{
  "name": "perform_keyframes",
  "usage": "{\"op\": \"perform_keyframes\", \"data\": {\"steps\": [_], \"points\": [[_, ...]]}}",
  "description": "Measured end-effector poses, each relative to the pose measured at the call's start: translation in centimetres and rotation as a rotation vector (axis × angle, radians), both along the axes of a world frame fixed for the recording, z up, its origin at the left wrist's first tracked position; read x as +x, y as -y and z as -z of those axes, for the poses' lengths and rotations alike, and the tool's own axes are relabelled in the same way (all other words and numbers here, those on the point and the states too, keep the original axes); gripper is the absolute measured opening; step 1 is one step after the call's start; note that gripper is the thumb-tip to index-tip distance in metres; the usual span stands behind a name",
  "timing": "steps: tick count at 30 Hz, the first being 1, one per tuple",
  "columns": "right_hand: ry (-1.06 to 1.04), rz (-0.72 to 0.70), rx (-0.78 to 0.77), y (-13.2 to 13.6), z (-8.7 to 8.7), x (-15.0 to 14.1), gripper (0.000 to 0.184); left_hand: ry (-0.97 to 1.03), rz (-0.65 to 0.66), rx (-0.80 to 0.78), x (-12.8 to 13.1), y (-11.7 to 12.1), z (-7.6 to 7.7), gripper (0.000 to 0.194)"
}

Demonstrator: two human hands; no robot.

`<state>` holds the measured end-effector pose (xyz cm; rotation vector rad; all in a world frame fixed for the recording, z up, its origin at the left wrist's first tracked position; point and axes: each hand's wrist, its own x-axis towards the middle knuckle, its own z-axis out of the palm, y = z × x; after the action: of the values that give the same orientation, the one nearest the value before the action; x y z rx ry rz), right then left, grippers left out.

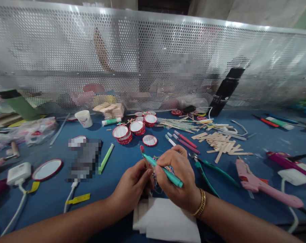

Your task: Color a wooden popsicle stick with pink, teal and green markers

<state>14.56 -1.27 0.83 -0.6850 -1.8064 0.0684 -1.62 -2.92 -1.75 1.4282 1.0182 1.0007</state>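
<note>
Right hand: fingers and thumb of the right hand (177, 175) pinch a teal marker (173, 179), slanting down to the right, just below the frame's centre.
Left hand: the left hand (134, 180) pinches a small wooden stick (147, 164) between thumb and fingers; the red tip above looks like its far end, though the fingers hide much of it.
Under the hands: a tangle of coloured bits (156, 185), partly covered, and folded white paper (172, 219) at the bottom edge.
Room to the left: blue table (106, 185) shows between the left hand and the light-green marker (106, 158).
Room to the right: tighter; the cutters (202, 172) lie near the right hand, the pink glue gun (259, 184) farther out at lower right.
Ahead: red-rimmed round mirrors (137, 127) at centre, loose wooden sticks (222, 143) right of them.
Far edge: a perforated metal screen (153, 67) spans the upper frame, a black bottle (226, 91) tilted at its upper right.
</note>
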Motion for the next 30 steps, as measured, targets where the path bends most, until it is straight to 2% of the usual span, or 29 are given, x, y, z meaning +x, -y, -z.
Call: {"op": "perform_keyframes", "data": {"steps": [8, 14, 21, 30], "points": [[-0.021, 0.032, 0.011, -0.22, -0.03, 0.23, 0.013, -0.011, -0.002, -0.008, 0.14, -0.01, -0.62, 0.028], [-0.009, -0.004, 0.011, 0.0, 0.0, 0.09, 0.01, -0.014, 0.0, 0.007, 0.06, -0.07, -0.32, 0.028], [-0.004, 0.05, 0.006, -0.23, -0.03, 0.27, 0.012, -0.025, -0.004, -0.013, 0.15, 0.03, -0.64, 0.029], [0.015, 0.013, 0.005, 0.02, 0.03, 0.08, 0.011, 0.018, -0.016, -0.002, 0.2, 0.0, -0.61, 0.03]]}}
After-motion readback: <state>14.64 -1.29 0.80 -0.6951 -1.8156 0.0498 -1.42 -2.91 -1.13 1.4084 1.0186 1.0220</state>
